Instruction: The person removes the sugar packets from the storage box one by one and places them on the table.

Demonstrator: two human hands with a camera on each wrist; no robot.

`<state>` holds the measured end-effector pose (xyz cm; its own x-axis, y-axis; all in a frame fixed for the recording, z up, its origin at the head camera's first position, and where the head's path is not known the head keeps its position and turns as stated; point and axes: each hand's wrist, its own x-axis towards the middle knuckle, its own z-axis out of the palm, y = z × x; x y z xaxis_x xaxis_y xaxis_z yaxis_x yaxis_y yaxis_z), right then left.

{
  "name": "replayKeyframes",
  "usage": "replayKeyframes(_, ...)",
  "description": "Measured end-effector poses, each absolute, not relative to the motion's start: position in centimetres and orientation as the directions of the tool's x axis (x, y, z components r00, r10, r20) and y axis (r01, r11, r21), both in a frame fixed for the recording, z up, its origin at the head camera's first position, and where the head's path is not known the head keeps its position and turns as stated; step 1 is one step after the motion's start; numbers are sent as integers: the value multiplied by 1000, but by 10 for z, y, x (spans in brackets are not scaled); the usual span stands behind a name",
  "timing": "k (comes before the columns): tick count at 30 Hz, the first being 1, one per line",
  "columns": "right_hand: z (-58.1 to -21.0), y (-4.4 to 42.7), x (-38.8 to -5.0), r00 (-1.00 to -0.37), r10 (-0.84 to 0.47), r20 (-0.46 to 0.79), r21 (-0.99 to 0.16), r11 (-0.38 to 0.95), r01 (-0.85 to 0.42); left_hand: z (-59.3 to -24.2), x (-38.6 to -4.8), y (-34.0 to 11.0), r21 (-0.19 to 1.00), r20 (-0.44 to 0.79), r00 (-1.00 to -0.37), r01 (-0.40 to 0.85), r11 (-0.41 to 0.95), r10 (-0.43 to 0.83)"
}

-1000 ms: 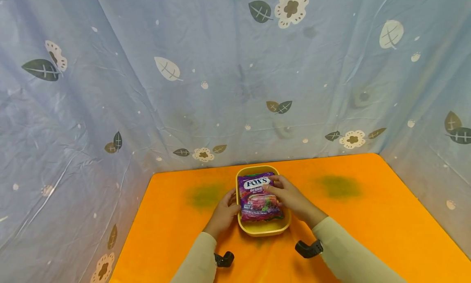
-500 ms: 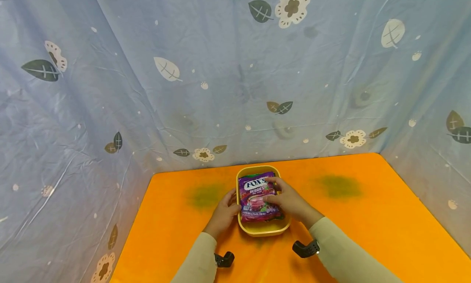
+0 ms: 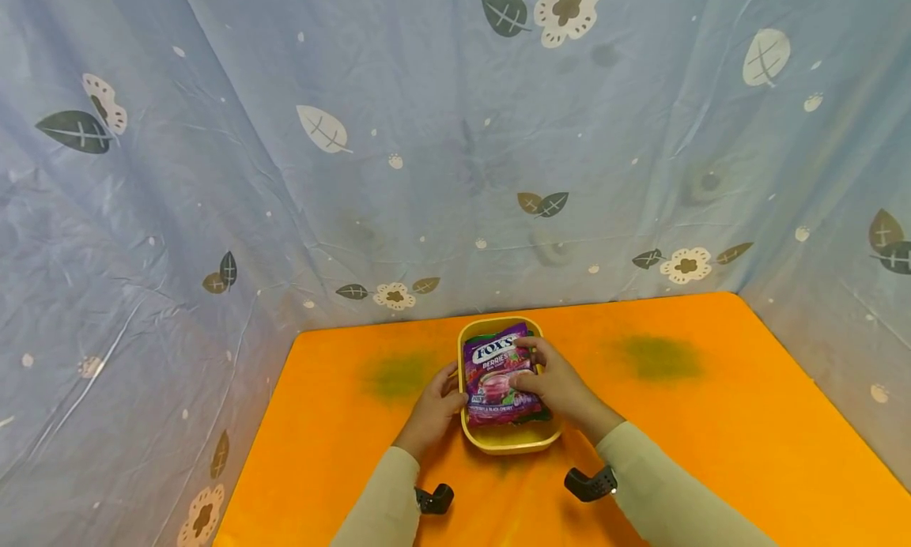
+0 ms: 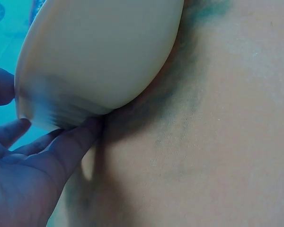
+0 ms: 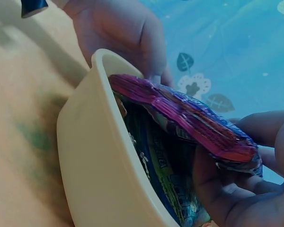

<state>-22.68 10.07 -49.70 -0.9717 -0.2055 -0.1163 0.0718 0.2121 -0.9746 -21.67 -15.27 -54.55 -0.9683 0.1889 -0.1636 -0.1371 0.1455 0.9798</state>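
Note:
A purple Fox's Berries candy bag (image 3: 494, 397) lies tilted over the yellow plastic tub (image 3: 508, 446). My right hand (image 3: 562, 385) pinches its right edge. In the right wrist view the candy bag (image 5: 180, 113) is raised on the side of my right hand (image 5: 255, 184), with its other end at the rim. Beneath it, inside the tub (image 5: 99, 156), lies a green packet (image 5: 168, 179). My left hand (image 3: 432, 411) holds the tub's left side. The left wrist view has the left hand (image 4: 38, 175) with fingers along the outer wall of the tub (image 4: 104, 52) and the thumb at its rim.
The tub stands on an orange-covered table (image 3: 342, 452) with greenish stains. Blue patterned curtains (image 3: 427, 136) hang behind and at both sides. A black camera mount (image 3: 436, 499) is strapped to the left wrist and another black mount (image 3: 591, 484) to the right.
My right hand has shifted slightly left and taken a fuller hold on the candy bag. The bag has turned a little and its upper edge has risen. My left hand stays at the tub.

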Motion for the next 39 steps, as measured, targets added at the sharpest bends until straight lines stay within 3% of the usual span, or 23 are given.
replayKeyframes(39,-491,150,-224,-983,-172,-60,-995,-67,73,-545,-218,-152,980,-160,-967,-131,152,198)
